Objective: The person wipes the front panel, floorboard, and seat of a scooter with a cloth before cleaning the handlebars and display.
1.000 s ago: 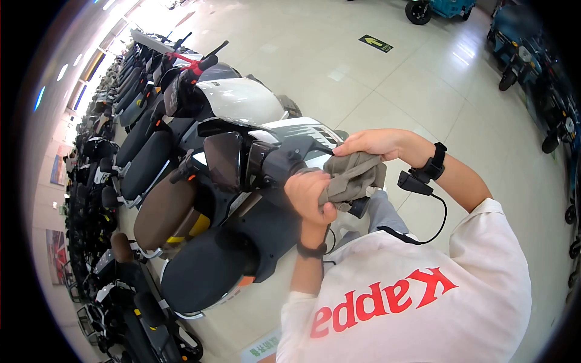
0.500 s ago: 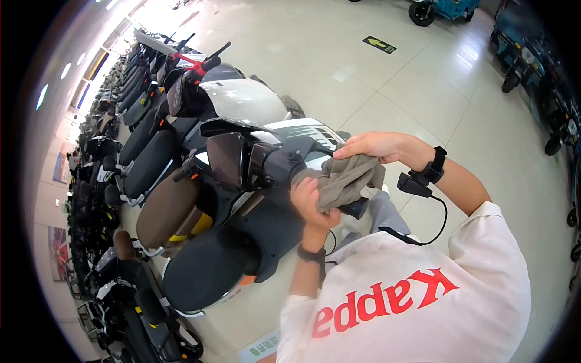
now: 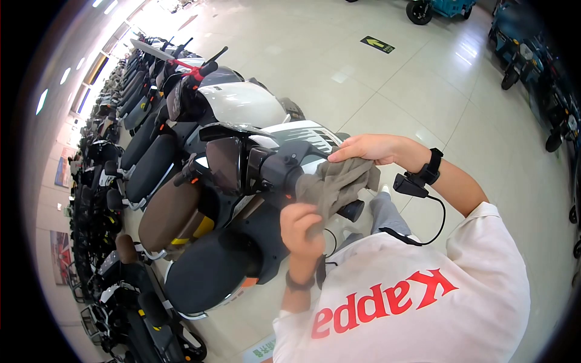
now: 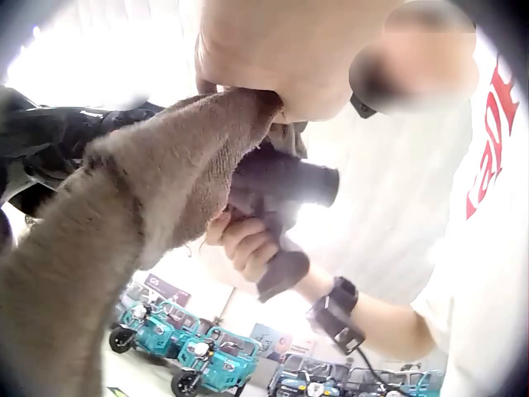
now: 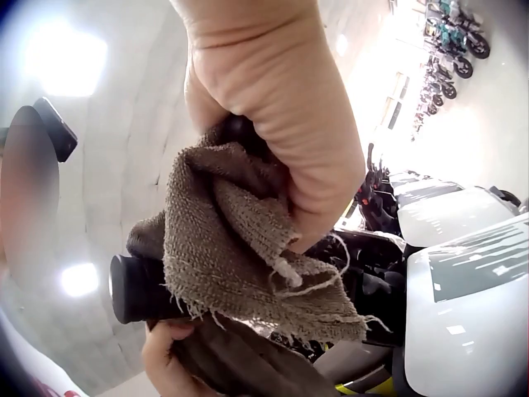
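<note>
A grey-brown cloth (image 3: 342, 184) is draped around the handlebar of a scooter, its frayed edge showing in the right wrist view. My right hand (image 3: 372, 149) grips the cloth at the far side of the bar, by a lever. My left hand (image 3: 302, 230), blurred in the head view, holds the near end of the cloth below the bar. In the left wrist view the cloth (image 4: 178, 157) runs out from under that hand. The black handlebar end (image 3: 352, 210) sticks out beside the cloth. The palm hides most of the right fingers in the right wrist view.
The scooter's dark seat (image 3: 212, 269) lies left of my body. Beyond it stands a scooter with a brown seat (image 3: 169, 215), in a long row of parked scooters. Blue three-wheelers (image 4: 219, 360) stand across the tiled floor (image 3: 417, 91), which bears an arrow sign (image 3: 377, 44).
My left hand has moved down and away from the bar, drawing the cloth end with it. The right hand stays near the lever, shifting slightly left.
</note>
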Available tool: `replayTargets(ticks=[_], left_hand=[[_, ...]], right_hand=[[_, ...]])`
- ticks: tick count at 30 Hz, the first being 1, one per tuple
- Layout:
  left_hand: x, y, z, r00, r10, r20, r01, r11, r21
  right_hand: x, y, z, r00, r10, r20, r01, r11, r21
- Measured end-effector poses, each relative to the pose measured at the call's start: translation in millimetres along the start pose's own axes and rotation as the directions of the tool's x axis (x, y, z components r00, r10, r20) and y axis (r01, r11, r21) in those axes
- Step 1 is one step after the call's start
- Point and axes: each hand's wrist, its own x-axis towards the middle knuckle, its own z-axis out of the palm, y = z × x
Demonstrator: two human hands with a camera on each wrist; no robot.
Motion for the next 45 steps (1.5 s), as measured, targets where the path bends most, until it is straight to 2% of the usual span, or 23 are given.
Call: replayTargets(ticks=[1,4,5,7,12,17,18,19,23,25,27,28,30,31,33,34,35,37,38,39,42,43,45], left_hand=[[3.5,6.2,0.1,1.0,0.0,0.001,0.0,1.0,0.0],[6.3,13.0,-1.8,0.978,-0.047,0.203,0.065,0.995,-0.082],[7.6,13.6,-1.4,0.977,-0.049,0.206,0.067,0.995,-0.08],[13.6,16.0,0.9,0.947,0.008,0.321,0.014,0.998,-0.065],[17.7,11.9,1.5,0.939,0.033,0.341,0.007,0.993,-0.115],[35.3,10.5,1.0,0.955,0.09,0.282,-0.078,0.996,-0.052],[38.0,12.3,1.8,0.974,0.022,0.226,-0.011,0.999,-0.049],[42.1,11.5,1.6,0.988,0.032,0.154,-0.032,0.999,0.001],[65.3,8.6,-4.8,0.998,-0.058,-0.009,0.058,0.989,0.136],[71.3,4.7,-5.0,0.998,-0.069,-0.004,0.069,0.983,0.169],[78.2,5.2,-4.3,0.999,-0.024,0.027,0.02,0.989,0.147],[80.5,6.8,-3.2,0.999,-0.025,0.029,0.022,0.993,0.119],[81.8,12.0,-3.1,0.998,-0.051,0.045,0.047,0.995,0.089],[83.0,14.3,-3.7,0.996,-0.073,0.057,0.069,0.996,0.06],[86.3,17.7,-5.3,0.994,-0.071,0.084,0.069,0.997,0.026],[88.0,18.8,-5.8,0.992,-0.07,0.107,0.071,0.997,-0.008],[89.1,19.6,-5.6,0.992,-0.068,0.108,0.069,0.998,-0.01],[92.0,20.4,-3.8,0.993,-0.02,0.116,0.025,0.999,-0.046],[93.9,20.4,-2.7,0.993,-0.02,0.115,0.025,0.999,-0.046],[96.0,20.3,-1.5,0.995,-0.004,0.097,0.009,0.999,-0.041],[102.9,20.5,3.2,0.998,-0.017,0.065,0.021,0.997,-0.075],[104.7,20.4,5.2,0.998,-0.042,0.05,0.048,0.992,-0.115],[103.3,22.4,9.7,0.995,-0.058,0.084,0.072,0.983,-0.17]], right_hand=[[1.4,1.2,-0.7,1.0,0.0,0.0,0.0,1.0,0.001],[6.6,5.1,-3.1,1.0,0.002,0.011,-0.002,1.0,0.015],[6.2,4.3,-3.6,1.0,0.01,0.023,-0.011,1.0,0.016],[3.8,1.9,-2.7,0.999,0.018,0.035,-0.019,1.0,0.018],[7.8,6.1,-5.4,0.999,0.036,0.02,-0.036,0.999,0.015],[6.8,5.5,-4.4,0.999,0.023,0.03,-0.024,0.999,0.04],[6.2,5.1,-4.7,0.999,0.04,0.009,-0.041,0.999,0.026],[4.6,4.1,-3.5,0.999,0.039,0.006,-0.039,0.999,0.026],[2.5,2.4,-0.8,1.0,0.006,-0.002,-0.006,0.999,0.041],[4.1,1.8,-1.2,1.0,0.011,-0.007,-0.011,1.0,0.028],[6.3,-0.8,-1.1,0.994,-0.103,-0.031,0.097,0.984,-0.15],[6.3,-6.2,-2.7,0.994,-0.104,-0.032,0.098,0.984,-0.149],[5.4,-19.3,-8.2,0.974,-0.21,-0.088,0.144,0.867,-0.477],[8.7,-21.3,-13.0,0.974,-0.209,-0.088,0.144,0.868,-0.474],[14.1,-23.4,-19.9,0.886,-0.44,-0.144,0.22,0.673,-0.706],[5.2,-31.8,-13.2,0.853,-0.464,-0.241,0.183,0.697,-0.693],[8.3,-32.1,-17.1,0.852,-0.464,-0.243,0.183,0.698,-0.693],[18.8,-36.8,-32.8,0.716,-0.641,-0.276,0.243,0.599,-0.763],[20.3,-38.4,-36.8,0.658,-0.696,-0.287,0.306,0.595,-0.743],[22.3,-41.3,-39.4,0.659,-0.696,-0.285,0.306,0.594,-0.744],[27.9,-53.5,-44.4,0.478,-0.81,-0.339,0.369,0.536,-0.759],[29.2,-58.6,-47.0,0.48,-0.81,-0.338,0.369,0.536,-0.76],[30.4,-69.1,-50.3,0.416,-0.79,-0.45,0.387,0.602,-0.698]])
